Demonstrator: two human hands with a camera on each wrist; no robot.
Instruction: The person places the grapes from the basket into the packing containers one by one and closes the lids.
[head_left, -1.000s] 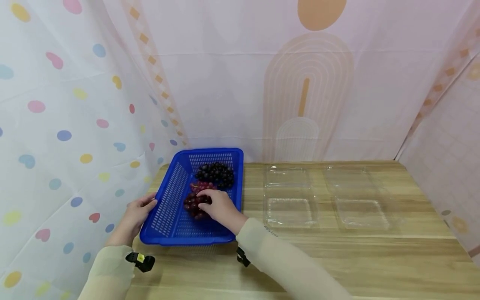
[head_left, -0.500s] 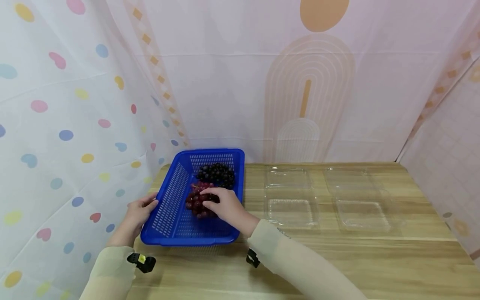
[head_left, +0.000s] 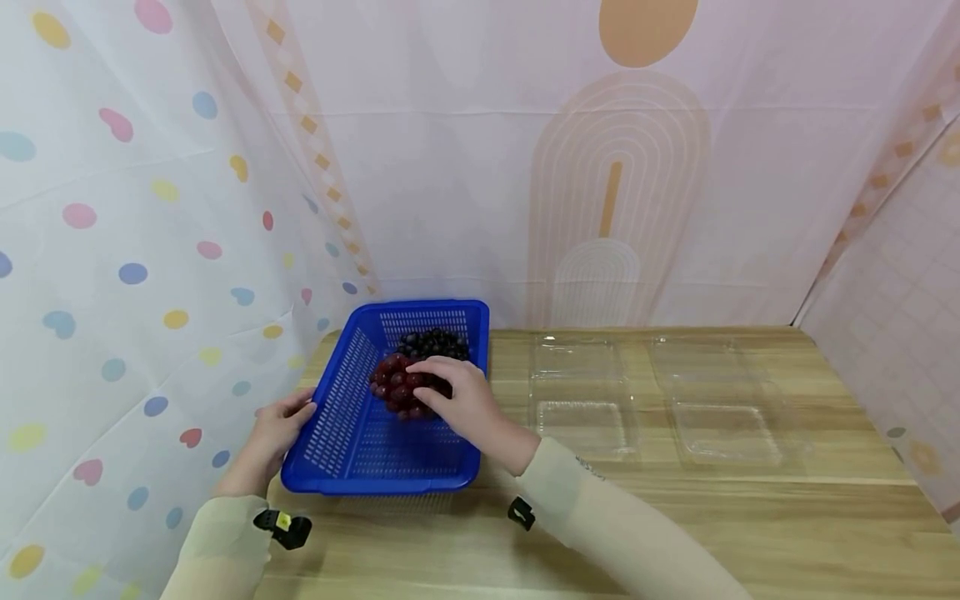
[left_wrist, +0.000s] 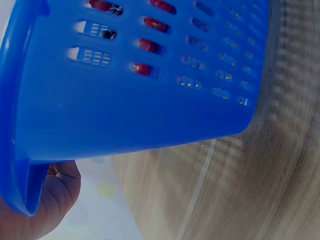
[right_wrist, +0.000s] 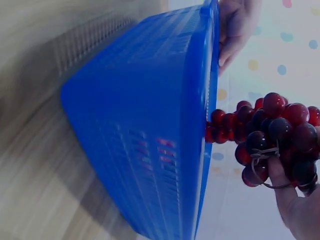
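A blue slotted basket (head_left: 375, 483) stands at the left of the wooden table. My left hand (head_left: 273, 429) grips its left rim; the right wrist view shows the left hand (right_wrist: 237, 32) there too. My right hand (head_left: 472, 408) holds a bunch of dark red grapes (head_left: 401, 387) above the basket. In the right wrist view the bunch (right_wrist: 272, 132) hangs over the rim, its thin stem against my thumb (right_wrist: 280, 182). Black grapes (head_left: 435, 343) lie at the basket's far end. Red grapes (left_wrist: 147, 45) show through the slots in the left wrist view.
Two clear plastic boxes with raised lids, a nearer-left one (head_left: 581, 425) and one further right (head_left: 723, 429), stand open on the table (head_left: 675, 517) right of the basket. A patterned cloth (head_left: 450, 167) hangs behind, and a dotted one (head_left: 150, 350) hangs at the left.
My right hand has raised the dark red bunch off the basket floor and shifted slightly right and away. The bunch now covers the smaller pinkish-red grapes. The left hand stays on the rim.
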